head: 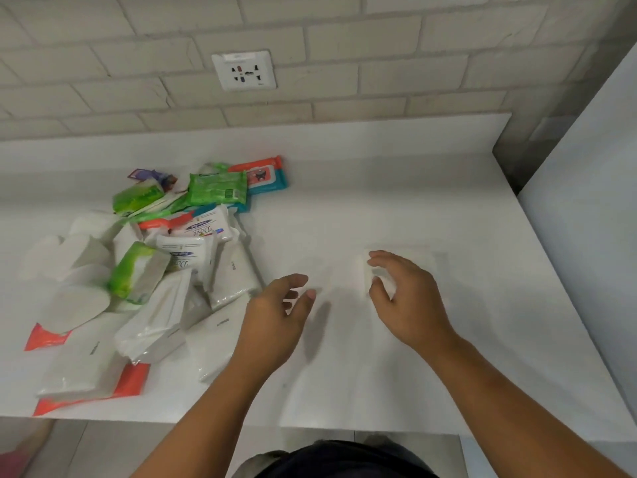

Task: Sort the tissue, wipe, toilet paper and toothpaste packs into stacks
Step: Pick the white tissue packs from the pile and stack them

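A mixed heap of packs (165,270) lies on the left of the white counter (344,357): white tissue packs, green wipe packs (217,189), white Dove wipe packs (203,229), round white rolls (79,246) and orange-ended packs (46,339). Apart from the heap, a single flat white pack (424,267) lies on the right side of the counter. My right hand (406,298) is over that pack's left end, its thumb and fingertips resting loosely on it. My left hand (275,315) hovers beside the heap's right edge with relaxed, slightly curled fingers and holds nothing.
A brick-tile wall with a power socket (244,70) backs the counter. A white panel (586,208) stands along the right side. The counter's front edge runs just before my body.
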{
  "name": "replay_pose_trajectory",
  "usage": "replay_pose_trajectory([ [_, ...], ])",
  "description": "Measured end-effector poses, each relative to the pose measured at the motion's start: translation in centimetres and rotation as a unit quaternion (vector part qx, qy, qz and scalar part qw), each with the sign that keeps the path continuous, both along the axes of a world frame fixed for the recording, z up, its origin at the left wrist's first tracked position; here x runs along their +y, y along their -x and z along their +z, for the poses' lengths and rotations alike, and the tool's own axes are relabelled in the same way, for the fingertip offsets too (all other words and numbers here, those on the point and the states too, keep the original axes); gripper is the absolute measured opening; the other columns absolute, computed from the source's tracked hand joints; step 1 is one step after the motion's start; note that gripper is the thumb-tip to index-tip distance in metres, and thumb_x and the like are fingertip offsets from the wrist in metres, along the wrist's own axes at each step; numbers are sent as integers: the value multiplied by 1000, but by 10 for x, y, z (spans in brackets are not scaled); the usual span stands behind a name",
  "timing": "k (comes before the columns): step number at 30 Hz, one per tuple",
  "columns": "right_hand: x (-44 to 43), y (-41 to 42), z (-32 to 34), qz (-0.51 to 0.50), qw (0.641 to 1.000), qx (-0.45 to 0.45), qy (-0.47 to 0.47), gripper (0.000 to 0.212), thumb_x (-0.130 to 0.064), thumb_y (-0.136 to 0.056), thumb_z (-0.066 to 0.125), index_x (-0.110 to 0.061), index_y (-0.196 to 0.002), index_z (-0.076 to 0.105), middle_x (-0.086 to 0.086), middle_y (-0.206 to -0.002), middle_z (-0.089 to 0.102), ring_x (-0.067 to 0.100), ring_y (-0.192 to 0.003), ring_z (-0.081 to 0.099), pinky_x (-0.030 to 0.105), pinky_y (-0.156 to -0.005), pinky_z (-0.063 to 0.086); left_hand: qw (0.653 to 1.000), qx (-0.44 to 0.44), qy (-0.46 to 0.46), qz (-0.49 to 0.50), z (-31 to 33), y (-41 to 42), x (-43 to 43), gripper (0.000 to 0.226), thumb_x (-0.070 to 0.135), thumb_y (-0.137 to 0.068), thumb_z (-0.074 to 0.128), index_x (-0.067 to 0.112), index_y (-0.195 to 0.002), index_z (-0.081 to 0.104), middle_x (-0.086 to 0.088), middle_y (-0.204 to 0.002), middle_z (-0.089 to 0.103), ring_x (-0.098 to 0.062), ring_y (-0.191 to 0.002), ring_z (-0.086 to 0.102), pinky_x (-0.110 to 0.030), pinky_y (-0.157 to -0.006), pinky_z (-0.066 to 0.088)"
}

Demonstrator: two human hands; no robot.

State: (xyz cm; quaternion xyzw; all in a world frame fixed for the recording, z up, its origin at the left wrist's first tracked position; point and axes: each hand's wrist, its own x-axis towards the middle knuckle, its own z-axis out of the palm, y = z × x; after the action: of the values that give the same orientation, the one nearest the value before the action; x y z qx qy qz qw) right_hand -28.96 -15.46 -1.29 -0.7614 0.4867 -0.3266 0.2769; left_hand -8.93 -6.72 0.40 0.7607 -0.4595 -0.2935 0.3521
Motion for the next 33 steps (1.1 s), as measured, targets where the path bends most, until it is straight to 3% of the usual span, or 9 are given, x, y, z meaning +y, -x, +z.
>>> replay_pose_trajectory([
  [5,37,-63,4,80,994,7,-74,29,-18,-90,65,-17,-119,68,-7,-128,65,10,-120,59,19,-103,40,997,-69,10,12,4,-50,54,25,36,-94,65,31,-119,67,20,-110,67,2,-97,62,-18,-78,49],
  [8,58,-100,2,108,983,42,-142,38,-26,-92,64,-20,-130,61,-6,-134,61,11,-122,57,17,-101,39,990,-139,3,18,-5,-77,84,26,28,-93,68,21,-118,70,10,-114,70,-10,-101,63,-24,-83,48],
  [12,80,-135,-8,108,965,91,-223,57,-38,-94,61,-17,-145,46,-1,-146,51,17,-133,48,30,-110,39,979,-200,-11,27,-21,-95,117,31,22,-90,71,16,-120,68,4,-121,66,-21,-110,59,-23,-87,42],
  [16,90,-155,-12,73,958,116,-253,48,-40,-95,58,-12,-134,53,3,-129,59,23,-118,56,35,-99,47,989,-136,-24,57,-35,-102,137,55,26,-89,73,13,-139,52,7,-133,49,-20,-119,53,-32,-102,45],
  [19,94,-164,-16,47,960,137,-238,42,-48,-89,52,-15,-114,60,2,-109,64,23,-100,61,42,-87,54,997,-54,-31,39,-39,-106,140,52,29,-93,68,22,-141,49,17,-122,46,-9,-106,56,-27,-92,49],
  [21,97,-165,-28,52,960,132,-240,54,-54,-84,43,-18,-120,60,2,-113,65,23,-102,60,43,-88,55,999,-29,-33,23,-43,-110,138,44,31,-95,65,28,-137,50,12,-121,55,-6,-100,59,-24,-86,50],
  [24,107,-167,-32,41,961,110,-249,46,-47,-90,45,-21,-126,57,0,-120,63,23,-108,59,44,-92,54,999,-25,-25,8,-48,-113,137,37,32,-96,62,31,-131,53,8,-115,61,-6,-93,61,-17,-75,47],
  [28,117,-161,-23,-3,958,60,-279,35,-33,-96,56,-16,-126,51,0,-116,62,19,-101,62,33,-83,55,999,-36,-27,2,-50,-110,132,24,36,-97,60,31,-120,54,7,-111,62,-9,-87,62,-16,-70,46],
  [33,127,-132,-18,-30,953,6,-300,30,-31,-96,61,-18,-115,42,-8,-107,54,4,-89,57,22,-71,50,999,-30,-11,-17,-49,-95,128,37,37,-99,58,22,-133,56,8,-119,63,-12,-99,62,-23,-81,49],
])
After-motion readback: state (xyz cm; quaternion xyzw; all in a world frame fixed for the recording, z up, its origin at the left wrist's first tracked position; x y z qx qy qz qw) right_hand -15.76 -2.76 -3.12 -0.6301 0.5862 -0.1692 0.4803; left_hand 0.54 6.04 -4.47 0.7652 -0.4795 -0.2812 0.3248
